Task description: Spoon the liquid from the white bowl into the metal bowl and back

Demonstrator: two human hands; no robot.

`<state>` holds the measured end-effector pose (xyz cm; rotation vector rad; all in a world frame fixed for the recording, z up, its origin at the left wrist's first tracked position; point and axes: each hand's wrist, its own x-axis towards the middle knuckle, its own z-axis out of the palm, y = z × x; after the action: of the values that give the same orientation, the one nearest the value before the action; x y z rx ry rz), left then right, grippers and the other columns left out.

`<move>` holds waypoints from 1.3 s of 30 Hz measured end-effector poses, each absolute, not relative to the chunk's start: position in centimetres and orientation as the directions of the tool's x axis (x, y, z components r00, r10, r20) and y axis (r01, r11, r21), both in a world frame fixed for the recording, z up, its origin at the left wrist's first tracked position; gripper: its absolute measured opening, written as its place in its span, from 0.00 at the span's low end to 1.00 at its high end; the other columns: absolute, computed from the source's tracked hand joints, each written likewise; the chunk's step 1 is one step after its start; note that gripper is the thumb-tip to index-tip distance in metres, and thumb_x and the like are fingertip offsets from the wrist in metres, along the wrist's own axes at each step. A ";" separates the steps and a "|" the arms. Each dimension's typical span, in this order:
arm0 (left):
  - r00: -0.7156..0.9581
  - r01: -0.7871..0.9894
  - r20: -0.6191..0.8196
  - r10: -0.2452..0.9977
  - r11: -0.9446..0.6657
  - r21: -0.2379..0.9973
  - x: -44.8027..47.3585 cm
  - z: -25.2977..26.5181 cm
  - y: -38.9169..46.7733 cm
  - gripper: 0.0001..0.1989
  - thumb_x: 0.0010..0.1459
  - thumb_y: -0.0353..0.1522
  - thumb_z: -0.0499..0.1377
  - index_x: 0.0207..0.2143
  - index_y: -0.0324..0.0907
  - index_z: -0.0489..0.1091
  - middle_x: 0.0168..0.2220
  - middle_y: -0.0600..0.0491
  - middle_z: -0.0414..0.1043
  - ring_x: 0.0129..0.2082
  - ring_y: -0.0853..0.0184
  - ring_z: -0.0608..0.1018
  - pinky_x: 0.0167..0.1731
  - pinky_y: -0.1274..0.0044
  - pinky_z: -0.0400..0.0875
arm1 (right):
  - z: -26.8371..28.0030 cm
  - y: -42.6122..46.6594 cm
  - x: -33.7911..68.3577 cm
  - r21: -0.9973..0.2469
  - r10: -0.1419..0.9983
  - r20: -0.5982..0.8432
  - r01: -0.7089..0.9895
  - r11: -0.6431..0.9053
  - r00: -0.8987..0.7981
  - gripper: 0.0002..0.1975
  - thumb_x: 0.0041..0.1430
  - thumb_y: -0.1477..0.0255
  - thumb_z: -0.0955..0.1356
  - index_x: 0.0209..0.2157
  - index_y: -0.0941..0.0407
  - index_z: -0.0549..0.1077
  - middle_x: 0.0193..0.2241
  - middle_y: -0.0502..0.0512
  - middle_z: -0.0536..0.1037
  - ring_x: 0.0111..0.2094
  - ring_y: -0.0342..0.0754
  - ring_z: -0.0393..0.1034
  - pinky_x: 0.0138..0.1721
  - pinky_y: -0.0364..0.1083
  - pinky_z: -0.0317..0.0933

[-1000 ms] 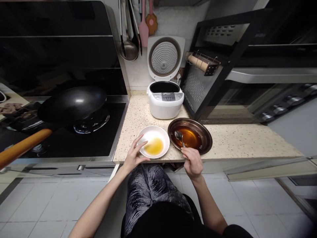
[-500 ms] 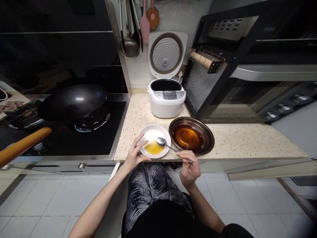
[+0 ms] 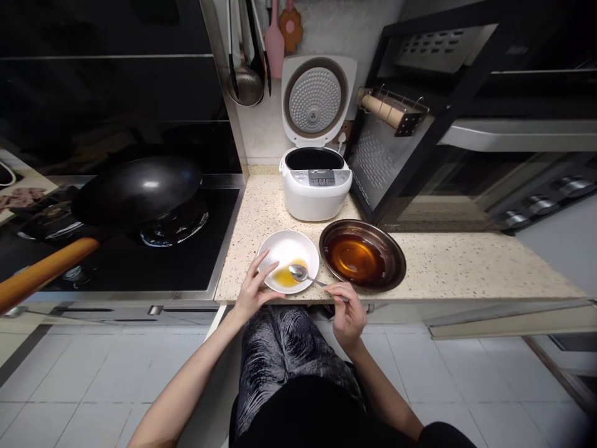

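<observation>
A round, white, shallow bowl point(image 3: 291, 246) sits at the near edge of a speckled, cream-coloured stone surface point(image 3: 254, 199), its inside smooth and glossy, with a small pool of clear yellow liquid point(image 3: 283, 279) gathered in its lower part and bare white above. The oval head of a shiny silver metal spoon point(image 3: 298, 272) is within the bowl at the pool's right side, the handle slanting out over the rim; how deep it dips cannot be told. The right hand point(image 3: 349, 313) pinches that handle between thumb and fingers, while the left hand point(image 3: 254, 288) grasps the bowl's left side, fingers spread over the rim and thumb along the near edge. Just right of the bowl stands a wide, dark, round metal basin point(image 3: 395, 252) holding translucent amber-brown liquid point(image 3: 355, 259), lighter orange in the middle. Behind both is a white plastic rice cooker point(image 3: 317, 198) with its grey-lined lid raised. Well to the left, a black, round wok point(image 3: 140, 190) with a brown wooden handle point(image 3: 49, 272) rests on a black, glossy hob point(image 3: 196, 264).
</observation>
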<state>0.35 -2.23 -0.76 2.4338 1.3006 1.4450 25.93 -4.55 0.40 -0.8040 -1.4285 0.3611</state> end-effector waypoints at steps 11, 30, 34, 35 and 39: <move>0.251 0.670 0.730 0.635 -0.659 0.343 0.3 -1.0 -2.3 0.42 0.55 0.47 0.69 0.69 0.50 0.63 0.71 0.38 0.60 0.71 0.44 0.66 0.66 0.51 0.68 | 0.0 -4.3 25.8 -0.737 0.711 0.675 0.228 0.636 0.196 0.09 0.71 0.75 0.64 0.39 0.53 0.76 0.33 0.53 0.82 0.38 0.49 0.78 0.43 0.51 0.72; 0.274 0.647 0.755 0.596 -0.695 0.314 0.5 -0.8 -2.3 0.42 0.57 0.48 0.68 0.71 0.50 0.61 0.71 0.38 0.60 0.71 0.45 0.66 0.67 0.51 0.66 | -0.8 -4.6 24.7 -0.814 0.763 0.576 0.118 0.569 0.294 0.09 0.72 0.70 0.64 0.37 0.54 0.75 0.33 0.53 0.80 0.36 0.47 0.77 0.40 0.48 0.72; 0.241 0.648 0.744 0.623 -0.674 0.354 0.4 -0.7 -2.3 0.41 0.57 0.49 0.67 0.70 0.50 0.62 0.70 0.38 0.61 0.69 0.46 0.69 0.65 0.53 0.69 | -0.5 -4.8 24.6 -0.817 0.761 0.569 0.106 0.567 0.312 0.09 0.71 0.70 0.64 0.37 0.54 0.75 0.32 0.53 0.80 0.36 0.48 0.77 0.40 0.49 0.72; 0.234 0.649 0.738 0.633 -0.667 0.366 0.3 -0.7 -2.3 0.41 0.57 0.49 0.67 0.70 0.50 0.63 0.70 0.38 0.61 0.68 0.46 0.70 0.65 0.53 0.70 | -0.3 -4.8 24.6 -0.815 0.759 0.570 0.102 0.570 0.314 0.09 0.71 0.71 0.64 0.37 0.54 0.75 0.32 0.53 0.80 0.36 0.48 0.77 0.41 0.49 0.72; 0.223 0.651 0.711 0.667 -0.645 0.400 0.1 -0.8 -2.3 0.40 0.56 0.50 0.68 0.68 0.50 0.65 0.70 0.37 0.62 0.68 0.46 0.70 0.64 0.53 0.71 | 0.3 -4.8 24.6 -0.805 0.745 0.579 0.086 0.587 0.332 0.09 0.71 0.71 0.64 0.37 0.54 0.75 0.32 0.53 0.80 0.36 0.48 0.77 0.39 0.48 0.72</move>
<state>0.07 -2.28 -0.83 2.4437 1.3168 1.4344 24.64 -4.83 0.26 -0.8672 -1.1735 0.5096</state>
